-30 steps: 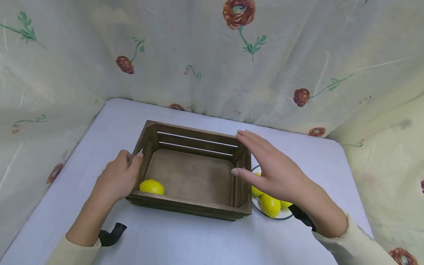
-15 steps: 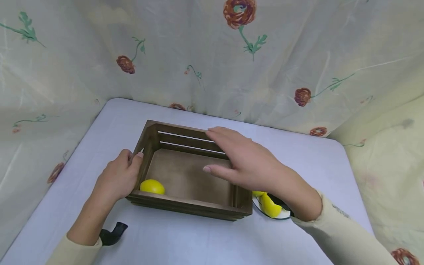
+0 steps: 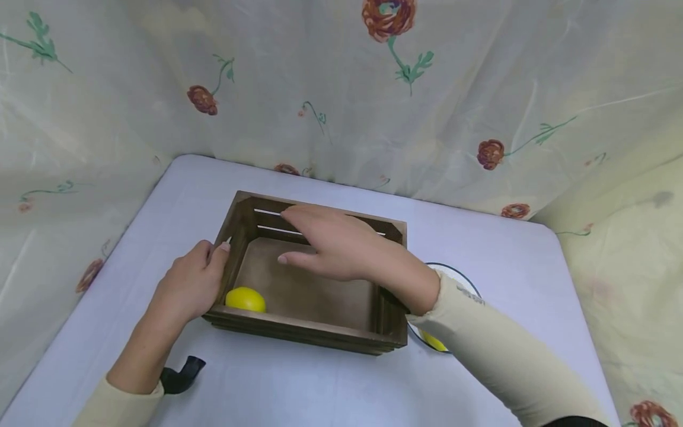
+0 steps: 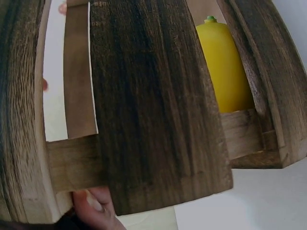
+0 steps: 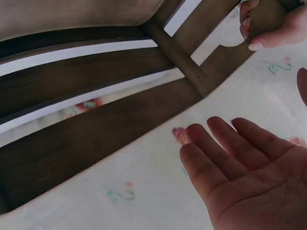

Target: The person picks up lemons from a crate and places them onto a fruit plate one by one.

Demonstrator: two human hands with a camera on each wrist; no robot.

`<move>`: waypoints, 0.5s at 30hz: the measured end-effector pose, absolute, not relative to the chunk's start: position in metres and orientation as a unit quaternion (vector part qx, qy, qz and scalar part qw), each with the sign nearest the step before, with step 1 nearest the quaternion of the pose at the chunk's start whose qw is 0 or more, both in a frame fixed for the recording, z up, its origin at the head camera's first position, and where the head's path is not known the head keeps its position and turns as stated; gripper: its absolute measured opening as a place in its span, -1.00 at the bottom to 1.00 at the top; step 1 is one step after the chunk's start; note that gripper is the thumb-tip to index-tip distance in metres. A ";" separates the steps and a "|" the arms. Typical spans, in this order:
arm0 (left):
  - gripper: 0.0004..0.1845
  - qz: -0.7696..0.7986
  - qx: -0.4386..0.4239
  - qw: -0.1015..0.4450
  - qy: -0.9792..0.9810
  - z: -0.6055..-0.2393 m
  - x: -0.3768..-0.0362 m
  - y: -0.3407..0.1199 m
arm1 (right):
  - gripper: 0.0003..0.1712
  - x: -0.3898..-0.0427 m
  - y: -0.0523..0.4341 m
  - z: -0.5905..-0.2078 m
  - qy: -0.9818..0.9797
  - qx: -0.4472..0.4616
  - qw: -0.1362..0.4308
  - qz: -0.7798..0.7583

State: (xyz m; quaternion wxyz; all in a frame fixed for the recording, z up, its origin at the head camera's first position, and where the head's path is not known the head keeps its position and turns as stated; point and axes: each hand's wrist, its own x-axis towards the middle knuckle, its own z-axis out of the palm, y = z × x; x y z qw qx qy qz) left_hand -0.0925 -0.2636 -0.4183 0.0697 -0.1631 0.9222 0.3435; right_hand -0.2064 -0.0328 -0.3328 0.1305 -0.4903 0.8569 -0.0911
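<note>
Worktop (image 3: 331, 385) carries the wooden crate (image 3: 299, 332), where I see my left hand (image 3: 187, 287) gripping the left wall. My right hand (image 3: 333, 246) hovers flat and released above its inside. One lemon (image 3: 245, 299) lies in the near-left corner, another, I think, on the half-hidden plate (image 3: 464, 281).

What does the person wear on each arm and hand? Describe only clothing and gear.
Both arms have long cream sleeves ending at the wrist: the left sleeve and the right sleeve, which bears a small grey marking near the cuff. A black strap shows at the left wrist. The left hand and right hand are bare, without gloves.
</note>
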 end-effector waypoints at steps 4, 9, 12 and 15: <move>-0.34 0.344 -0.164 0.073 0.922 -0.418 -0.093 -0.266 | -0.18 -0.212 -0.053 -0.342 0.854 -0.488 0.168 -0.069; -0.32 0.347 -0.167 0.073 0.920 -0.419 -0.092 -0.267 | -0.12 -0.216 -0.070 -0.362 0.844 -0.490 0.213 -0.054; -0.33 0.350 -0.169 0.073 0.918 -0.419 -0.091 -0.267 | -0.05 -0.217 -0.075 -0.375 0.839 -0.484 0.240 -0.055; -0.33 0.353 -0.167 0.074 0.918 -0.419 -0.092 -0.267 | -0.02 -0.218 -0.077 -0.385 0.835 -0.479 0.264 -0.055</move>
